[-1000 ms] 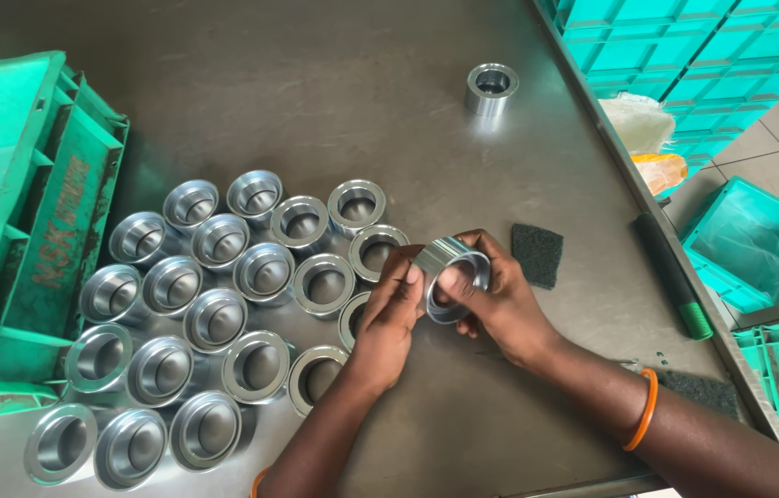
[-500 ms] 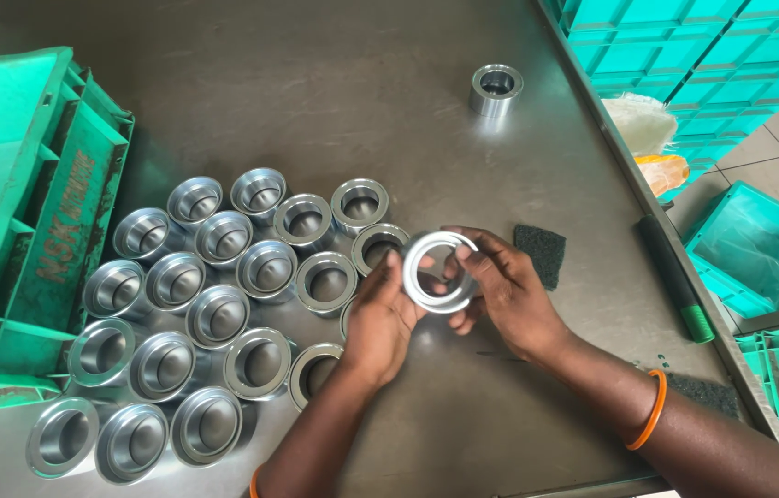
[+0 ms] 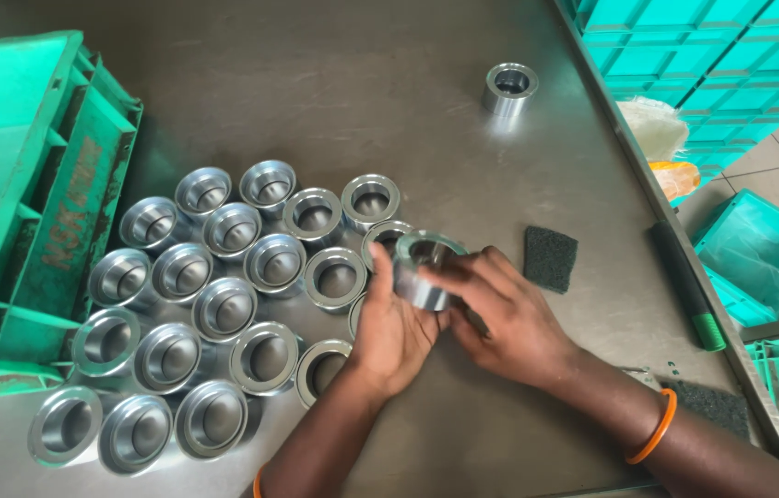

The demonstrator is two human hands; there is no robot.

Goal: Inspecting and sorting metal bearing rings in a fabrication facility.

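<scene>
Metal ring-cup (image 3: 422,269), a short shiny cylinder w/ a flanged rim, sits up off the table between both hands, just right of the cluster of like parts. Left hand (image 3: 391,323) cradles it from below and behind, palm up, fingers curled round its lower wall. Right hand (image 3: 509,318) comes in from the right side, fingers (image 3: 463,272) closed on the rim and near wall, so both sets of digits are clamped on the part, not spread. Its axis is tilted: open mouth faces up and away from the person, toward the far-left, w/ the flange uppermost. Both hands touch it; left carries more of the underside, right has the rim.

Approx twenty similar cups (image 3: 224,309) stand mouth-up in rows on the steel table (image 3: 334,101), nearest ones just beside the left wrist. One lone cup (image 3: 510,88) stands well apart, far side. Dark abrasive pad (image 3: 551,258) lies just beyond the right hand. Green crate (image 3: 16,212) at the left edge.
</scene>
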